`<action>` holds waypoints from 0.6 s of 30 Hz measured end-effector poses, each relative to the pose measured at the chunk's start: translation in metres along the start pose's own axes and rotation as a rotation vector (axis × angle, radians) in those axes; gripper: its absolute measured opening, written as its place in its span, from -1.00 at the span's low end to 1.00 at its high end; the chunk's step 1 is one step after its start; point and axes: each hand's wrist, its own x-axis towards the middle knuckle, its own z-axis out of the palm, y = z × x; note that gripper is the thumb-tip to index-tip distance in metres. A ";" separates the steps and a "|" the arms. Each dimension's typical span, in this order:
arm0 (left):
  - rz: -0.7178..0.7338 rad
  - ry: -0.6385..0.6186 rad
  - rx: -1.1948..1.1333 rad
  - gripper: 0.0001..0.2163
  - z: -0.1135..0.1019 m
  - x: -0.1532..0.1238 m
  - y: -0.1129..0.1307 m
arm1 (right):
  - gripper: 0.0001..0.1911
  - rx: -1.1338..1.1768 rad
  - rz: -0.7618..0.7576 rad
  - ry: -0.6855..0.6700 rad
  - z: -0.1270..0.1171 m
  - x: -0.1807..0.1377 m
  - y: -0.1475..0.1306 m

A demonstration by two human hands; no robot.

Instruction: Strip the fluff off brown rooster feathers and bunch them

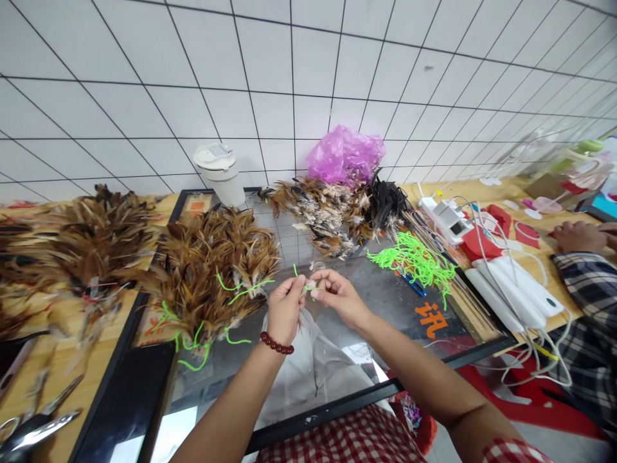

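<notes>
In front of me, both hands meet above a glass panel in a black frame (313,421). My left hand (284,307), with dark red beads on the wrist, is closed in a pinch on a small whitish feather tuft (309,285) and a piece of bright green cord (295,270). My right hand (341,297) pinches the green cord at the tuft's other side. The fingers partly cover both. Just left lies a pile of brown feather bunches (216,251), several with green cords at their pale ends.
Loose feathers (328,209) lie below a pink plastic bag (343,153). A white lidded cup (222,175), green cords (414,260), a power strip (446,218) and cables stand around. Scissors (41,434) lie left, beside more feathers (96,238). Another person's hand (578,236) rests at right.
</notes>
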 end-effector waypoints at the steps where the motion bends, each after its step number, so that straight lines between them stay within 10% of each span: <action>1: -0.006 0.000 -0.011 -0.66 0.001 -0.001 -0.001 | -0.63 -0.035 -0.030 0.027 0.001 0.000 0.003; 7: -0.031 -0.028 -0.038 -0.68 0.005 -0.004 -0.008 | -0.75 -0.227 -0.183 0.160 -0.001 0.000 0.011; 14: 0.572 0.039 0.464 -0.90 -0.005 -0.006 0.013 | -0.78 -0.499 -0.308 0.135 -0.008 -0.007 0.001; 18: 0.365 -0.065 0.268 -0.85 -0.004 -0.008 0.012 | -0.82 -0.838 -0.566 0.057 -0.012 -0.010 -0.004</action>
